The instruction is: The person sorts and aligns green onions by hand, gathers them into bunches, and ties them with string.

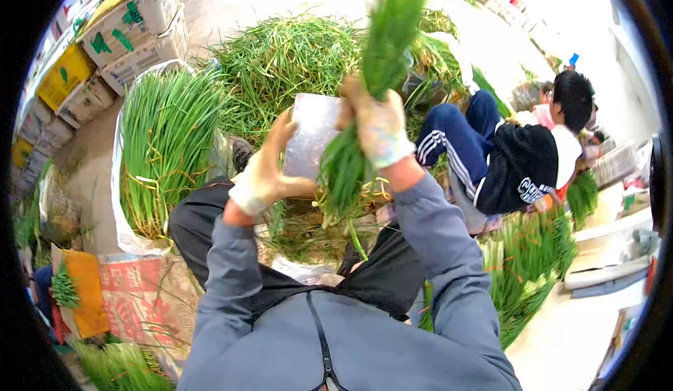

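Observation:
My right hand (378, 121), in a stained pale glove, is closed around a bunch of chives (392, 37). The long green leaves point up and away, and the lower ends hang below my fist. My left hand (263, 170), also gloved, has its fingers and thumb spread. It is at the left edge of a flat, greyish shiny board (310, 135) between my hands; whether it touches the board I cannot tell. The lower end of the bunch overlaps the board's right side.
A big heap of loose greens (287, 58) lies ahead. Tied bundles (165, 145) stand in a white bag on the left, with stacked crates (140, 23) behind. A person in a dark top (519, 163) sits close on my right, near more tied bundles (529, 265).

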`<act>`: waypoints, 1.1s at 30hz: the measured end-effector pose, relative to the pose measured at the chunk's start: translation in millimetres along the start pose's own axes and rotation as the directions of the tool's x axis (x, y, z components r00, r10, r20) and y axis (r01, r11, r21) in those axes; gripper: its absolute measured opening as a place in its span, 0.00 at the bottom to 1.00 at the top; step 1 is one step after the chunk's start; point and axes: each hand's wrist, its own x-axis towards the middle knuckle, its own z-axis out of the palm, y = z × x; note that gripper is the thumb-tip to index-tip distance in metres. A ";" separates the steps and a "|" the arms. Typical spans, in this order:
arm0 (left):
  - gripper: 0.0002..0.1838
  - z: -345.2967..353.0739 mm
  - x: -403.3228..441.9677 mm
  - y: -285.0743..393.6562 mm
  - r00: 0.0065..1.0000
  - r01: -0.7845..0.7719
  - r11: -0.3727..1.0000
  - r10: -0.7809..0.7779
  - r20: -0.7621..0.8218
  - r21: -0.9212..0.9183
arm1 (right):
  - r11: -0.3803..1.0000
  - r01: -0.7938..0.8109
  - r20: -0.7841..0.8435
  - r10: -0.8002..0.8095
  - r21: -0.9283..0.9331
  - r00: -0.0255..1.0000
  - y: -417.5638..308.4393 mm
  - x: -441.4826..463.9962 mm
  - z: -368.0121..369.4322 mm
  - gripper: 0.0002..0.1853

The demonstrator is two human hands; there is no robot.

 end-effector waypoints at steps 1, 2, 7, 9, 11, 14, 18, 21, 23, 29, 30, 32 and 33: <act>0.60 17.2 10.6 7.8 0.995 -0.100 0.989 0.102 -0.012 0.104 | 0.999 0.031 0.002 -0.031 -0.019 1.000 6.7 1.9 16.1 0.12; 0.54 30.7 21.4 11.2 0.977 -0.207 0.957 0.214 -0.011 0.205 | 0.997 0.068 0.003 -0.068 -0.043 0.998 10.2 5.5 28.9 0.11; 0.25 23.7 49.7 -44.1 0.960 -0.103 0.982 0.056 -0.274 -0.161 | 0.923 0.350 0.430 -0.255 -0.157 0.866 50.2 11.2 21.7 0.73; 0.24 15.0 47.4 -15.2 0.927 -0.102 0.832 -0.120 -0.356 -0.546 | 0.916 0.258 0.532 -0.060 -0.307 0.845 92.1 -17.5 21.8 0.73; 0.23 -7.5 49.2 -21.3 0.932 -0.086 0.843 -0.121 -0.342 -0.532 | 0.902 0.132 0.622 0.172 -0.412 0.764 123.5 -34.6 20.6 0.71; 0.22 -35.6 49.0 -19.3 0.849 -0.026 0.838 -0.269 -0.456 -0.544 | 0.884 0.216 0.628 0.106 -0.414 0.771 203.5 -55.9 14.3 0.65; 0.21 -64.1 53.2 -42.2 0.828 -0.115 0.791 -0.257 -0.498 -0.601 | 0.821 0.117 0.616 0.317 -0.559 0.721 199.8 -65.4 5.5 0.33; 0.20 -82.6 54.1 -53.0 0.766 -0.082 0.832 -0.300 -0.569 -0.549 | 0.687 0.118 0.539 0.439 -0.717 0.719 217.4 -77.2 0.2 0.18; 0.20 -102.4 53.9 -44.5 0.696 -0.154 0.838 -0.283 -0.660 -0.523 | 0.564 0.149 0.509 0.559 -0.812 0.654 247.5 -101.7 -23.9 0.16; 0.23 -106.9 44.3 -60.8 0.767 -0.137 0.794 -0.293 -0.571 -0.592 | 0.880 -0.024 0.335 0.206 -0.475 0.920 168.1 -47.4 -9.3 0.24; 0.23 -100.7 47.3 -68.7 0.761 -0.123 0.793 -0.310 -0.569 -0.596 | 0.911 0.019 0.289 0.111 -0.411 0.951 147.1 -38.9 5.4 0.27; 0.23 -83.3 49.4 -70.9 0.774 -0.136 0.730 -0.344 -0.531 -0.670 | 0.837 0.157 0.265 -0.015 -0.524 0.964 155.3 -21.8 35.6 0.27; 0.23 -80.3 48.4 -71.2 0.775 -0.135 0.728 -0.345 -0.530 -0.672 | 0.842 0.211 0.332 -0.040 -0.497 0.942 161.6 -15.1 41.6 0.23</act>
